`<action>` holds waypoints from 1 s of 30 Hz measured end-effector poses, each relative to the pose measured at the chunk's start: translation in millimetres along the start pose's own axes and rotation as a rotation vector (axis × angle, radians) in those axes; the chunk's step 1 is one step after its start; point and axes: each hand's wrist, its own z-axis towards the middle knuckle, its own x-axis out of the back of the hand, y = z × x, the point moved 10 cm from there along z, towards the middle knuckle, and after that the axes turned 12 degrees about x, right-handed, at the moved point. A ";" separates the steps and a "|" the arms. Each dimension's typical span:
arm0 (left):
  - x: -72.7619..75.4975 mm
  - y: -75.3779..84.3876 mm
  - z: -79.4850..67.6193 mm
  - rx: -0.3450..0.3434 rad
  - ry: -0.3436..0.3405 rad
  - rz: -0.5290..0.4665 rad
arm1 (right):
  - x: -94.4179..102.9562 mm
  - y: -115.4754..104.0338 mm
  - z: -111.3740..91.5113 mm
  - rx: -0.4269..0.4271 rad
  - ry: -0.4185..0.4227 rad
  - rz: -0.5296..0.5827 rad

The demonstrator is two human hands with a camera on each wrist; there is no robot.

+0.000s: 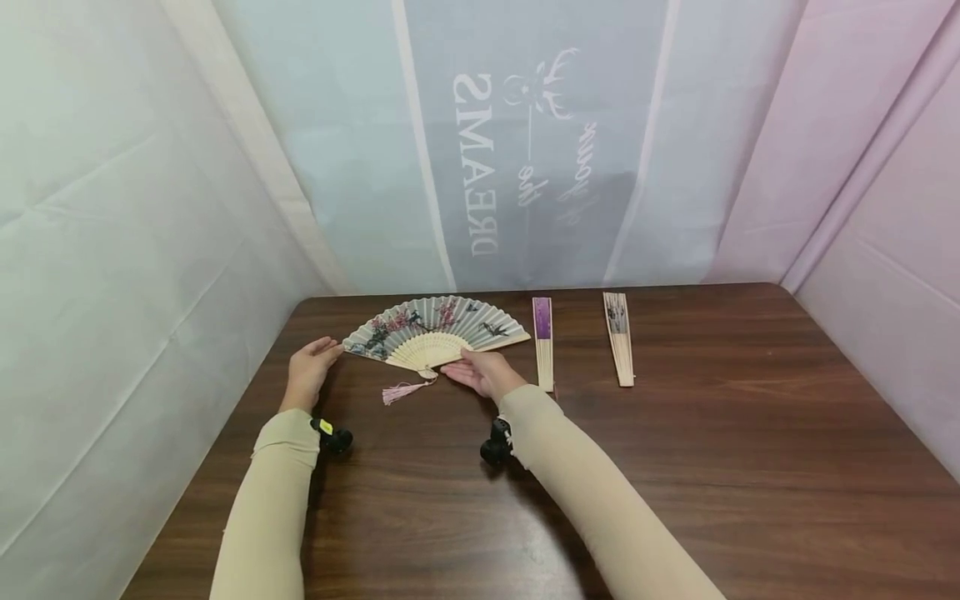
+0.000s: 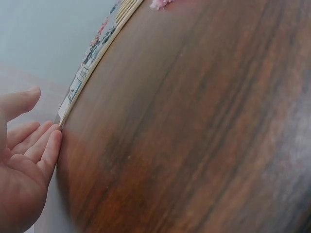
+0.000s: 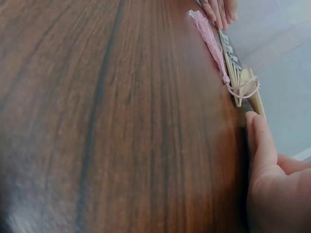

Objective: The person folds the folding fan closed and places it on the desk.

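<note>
A spread folding fan (image 1: 431, 347) lies on the table (image 1: 420, 500), pale-ribbed with a grey, flower-and-bird-painted leaf. From its pivot hangs a pink tassel (image 1: 402, 392), also visible in the right wrist view (image 3: 209, 42). My left hand (image 1: 309, 372) touches the fan's left corner with fairly straight fingertips (image 2: 53, 138), its thumb held apart. At the lower right edge, near the pivot, is my right hand (image 1: 483, 372). Its extended fingers (image 3: 262, 138) touch that edge; the thumb contact is partly hidden in the right wrist view.
Two folded fans lie to the right: one with a purple leaf (image 1: 543, 342), then one with a grey patterned leaf (image 1: 618, 337). A printed cloth backdrop (image 1: 540, 167) rises behind the table's far edge. White cloth walls (image 1: 135, 250) flank both sides.
</note>
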 end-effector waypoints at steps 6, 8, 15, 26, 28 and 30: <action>2.7 -0.7 -2.3 -0.015 0.013 0.015 | 0.9 2.0 2.9 -0.008 -0.007 -0.015; 5.2 -2.0 -4.1 -0.008 0.028 0.028 | 1.4 2.3 3.5 -0.008 -0.006 -0.025; 16.6 -6.8 -9.0 0.022 0.058 0.026 | 2.3 0.1 6.0 0.031 -0.003 -0.043; 30.4 -18.0 -19.1 0.077 0.084 -0.076 | 3.2 -1.1 3.4 0.094 0.002 -0.025; 31.1 -20.4 -21.5 0.100 0.084 -0.076 | 4.1 -1.8 2.3 0.113 0.010 -0.021; 31.8 -22.4 -24.2 0.118 0.088 -0.065 | 4.8 -2.6 0.6 0.131 0.017 -0.018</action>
